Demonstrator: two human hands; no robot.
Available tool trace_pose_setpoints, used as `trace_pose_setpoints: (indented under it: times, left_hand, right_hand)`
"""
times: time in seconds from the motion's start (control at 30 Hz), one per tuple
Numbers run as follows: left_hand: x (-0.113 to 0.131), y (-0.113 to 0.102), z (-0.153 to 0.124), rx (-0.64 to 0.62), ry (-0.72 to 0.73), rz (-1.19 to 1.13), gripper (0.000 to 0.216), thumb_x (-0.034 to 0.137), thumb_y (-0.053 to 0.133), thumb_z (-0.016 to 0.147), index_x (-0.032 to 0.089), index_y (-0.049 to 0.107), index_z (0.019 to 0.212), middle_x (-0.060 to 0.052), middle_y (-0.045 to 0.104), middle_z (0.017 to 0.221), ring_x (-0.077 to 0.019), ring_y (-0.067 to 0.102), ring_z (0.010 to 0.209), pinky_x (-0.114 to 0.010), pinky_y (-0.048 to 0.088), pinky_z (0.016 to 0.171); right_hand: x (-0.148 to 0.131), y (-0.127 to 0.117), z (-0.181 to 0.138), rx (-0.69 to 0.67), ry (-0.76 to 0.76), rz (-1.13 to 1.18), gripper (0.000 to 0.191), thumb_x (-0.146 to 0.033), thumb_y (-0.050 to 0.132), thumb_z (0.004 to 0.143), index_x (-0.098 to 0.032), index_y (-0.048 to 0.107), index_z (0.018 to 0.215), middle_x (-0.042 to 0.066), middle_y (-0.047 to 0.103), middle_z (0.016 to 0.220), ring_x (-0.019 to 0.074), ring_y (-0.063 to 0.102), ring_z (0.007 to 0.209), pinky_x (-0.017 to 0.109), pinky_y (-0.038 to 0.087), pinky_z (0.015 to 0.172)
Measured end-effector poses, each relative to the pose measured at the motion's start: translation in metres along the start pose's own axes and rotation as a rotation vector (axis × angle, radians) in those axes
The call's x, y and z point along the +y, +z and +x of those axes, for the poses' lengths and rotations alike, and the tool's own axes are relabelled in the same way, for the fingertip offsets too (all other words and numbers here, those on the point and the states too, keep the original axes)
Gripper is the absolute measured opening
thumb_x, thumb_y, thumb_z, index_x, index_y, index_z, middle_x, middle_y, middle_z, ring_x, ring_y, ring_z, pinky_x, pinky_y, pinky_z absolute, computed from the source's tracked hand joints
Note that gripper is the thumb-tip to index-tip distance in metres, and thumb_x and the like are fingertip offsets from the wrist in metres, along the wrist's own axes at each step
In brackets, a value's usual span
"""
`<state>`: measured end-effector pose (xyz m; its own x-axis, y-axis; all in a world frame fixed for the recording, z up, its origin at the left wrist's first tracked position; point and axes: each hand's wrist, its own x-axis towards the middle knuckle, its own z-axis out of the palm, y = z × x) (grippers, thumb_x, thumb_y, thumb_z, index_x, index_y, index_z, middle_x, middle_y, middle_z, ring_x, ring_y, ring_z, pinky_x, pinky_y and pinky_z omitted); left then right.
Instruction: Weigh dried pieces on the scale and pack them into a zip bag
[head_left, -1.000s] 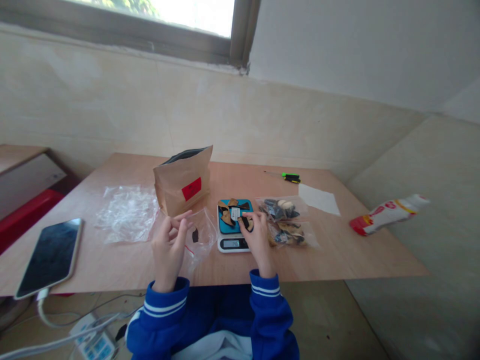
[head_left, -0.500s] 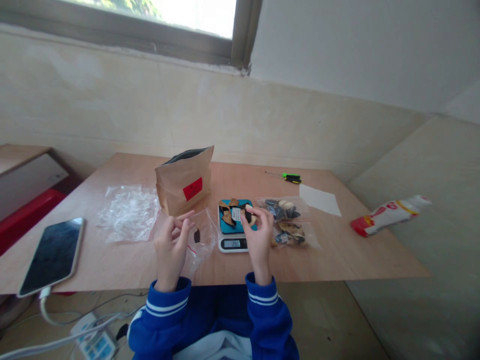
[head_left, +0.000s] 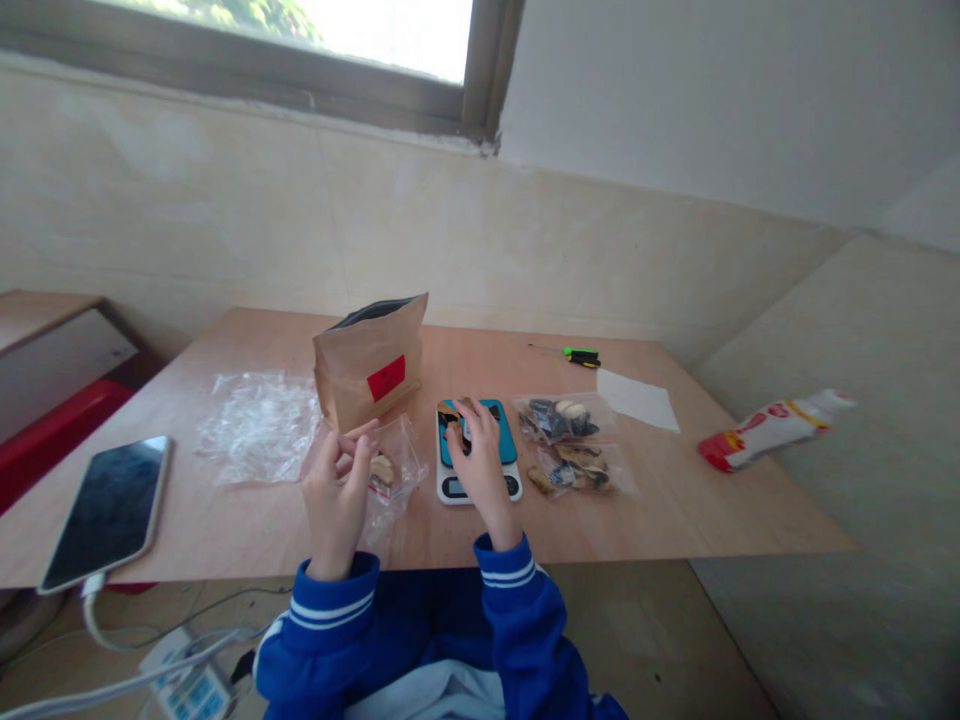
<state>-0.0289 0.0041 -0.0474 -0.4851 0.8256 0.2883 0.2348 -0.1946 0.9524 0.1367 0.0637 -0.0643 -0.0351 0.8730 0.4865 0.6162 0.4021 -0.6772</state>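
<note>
My left hand pinches the mouth of a small clear plastic bag that holds a few dried brown pieces. My right hand rests over a small scale with a blue top, fingers spread on the dried pieces lying there and covering the display. A brown paper pouch with a red label stands open just behind the clear bag. Two filled clear bags of dried pieces lie right of the scale.
A heap of empty plastic bags lies at the left, a phone on a cable at the table's left front edge. A green screwdriver and white paper lie at the back right. A white and red tube lies on the ledge.
My right hand lifted a dried piece off the scale, and a light brown piece now lies in the clear bag. The hand is back over the scale, hiding the display.
</note>
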Motion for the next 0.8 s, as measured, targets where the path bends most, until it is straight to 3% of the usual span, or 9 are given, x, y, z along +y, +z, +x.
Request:
trace_pose_setpoints:
  times: [0.13,0.23,0.57,0.8]
  left_hand:
    - [0.001,0.0,0.0,0.009,0.01,-0.021,0.031,0.04,0.057,0.087,0.02,0.043,0.067,-0.005,0.071,0.11,-0.0193,0.07,0.094,-0.031,0.058,0.08]
    - [0.002,-0.001,0.0,0.006,0.0,-0.036,0.031,0.039,0.057,0.087,0.02,0.043,0.068,-0.006,0.07,0.112,-0.0184,0.071,0.089,-0.032,0.058,0.08]
    - [0.005,0.0,-0.001,-0.007,-0.006,-0.045,0.031,0.041,0.058,0.087,0.02,0.043,0.068,-0.009,0.07,0.112,-0.0198,0.071,0.09,-0.032,0.058,0.08]
    - [0.006,0.004,-0.002,-0.018,-0.006,-0.081,0.03,0.041,0.057,0.087,0.021,0.045,0.068,-0.008,0.07,0.109,-0.0201,0.07,0.093,-0.033,0.059,0.077]
  right_hand:
    - [0.017,0.009,0.013,-0.194,-0.09,-0.138,0.042,-0.014,0.051,0.087,-0.013,0.056,0.129,0.014,0.054,0.136,0.0279,0.042,0.129,0.046,0.036,0.11]
    - [0.021,0.013,0.014,-0.25,-0.094,-0.15,0.043,-0.008,0.049,0.084,-0.011,0.058,0.126,0.014,0.058,0.132,0.0276,0.049,0.119,0.045,0.04,0.104]
    - [0.028,0.011,0.006,-0.097,-0.03,-0.021,0.042,-0.004,0.042,0.081,-0.016,0.067,0.112,0.011,0.067,0.115,0.0245,0.056,0.106,0.044,0.042,0.098]
    - [0.008,-0.006,0.01,0.012,0.072,0.055,0.034,-0.008,0.052,0.08,-0.016,0.07,0.107,0.012,0.069,0.112,0.0251,0.059,0.107,0.042,0.044,0.098]
